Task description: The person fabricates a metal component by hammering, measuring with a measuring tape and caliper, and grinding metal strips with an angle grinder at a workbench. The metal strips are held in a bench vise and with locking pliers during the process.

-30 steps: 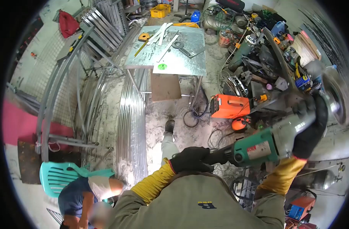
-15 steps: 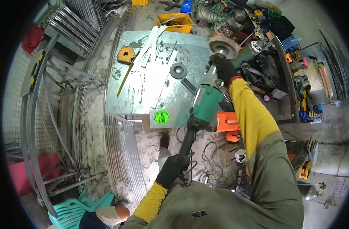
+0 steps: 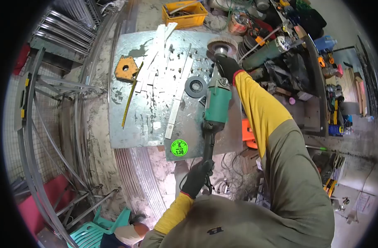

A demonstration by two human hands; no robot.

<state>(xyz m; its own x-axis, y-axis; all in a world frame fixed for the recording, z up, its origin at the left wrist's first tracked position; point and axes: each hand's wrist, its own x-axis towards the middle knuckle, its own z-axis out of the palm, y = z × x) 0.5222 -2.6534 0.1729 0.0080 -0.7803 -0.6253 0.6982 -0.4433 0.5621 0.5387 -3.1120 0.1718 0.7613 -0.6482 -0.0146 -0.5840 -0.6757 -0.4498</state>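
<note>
A green angle grinder (image 3: 217, 104) lies lengthwise over the right part of the metal table (image 3: 127, 136). My right hand (image 3: 228, 68), in a black glove, grips its front end just behind the round disc (image 3: 222, 45). The rear handle is held by my left hand (image 3: 198, 177), also gloved in black, near the cord. Left of the grinder are a dark loose disc (image 3: 196, 87), thin metal strips (image 3: 175, 108), an orange hexagonal block (image 3: 127, 69) and a yellow ruler (image 3: 130, 101). A green round sticker (image 3: 179, 147) shows at the table's front corner.
A yellow crate (image 3: 185, 20) stands behind the table. Cylinders and tools crowd the right, with an orange object (image 3: 247, 131) by the table's edge. Metal frames (image 3: 27, 136) fill the left. A person's leg (image 3: 131, 234) shows beside a teal chair (image 3: 96, 231).
The grinder and my right hand have shifted left, and the tool now points more straight ahead. My left hand has moved slightly right. The view has shifted, so the table appears lower.
</note>
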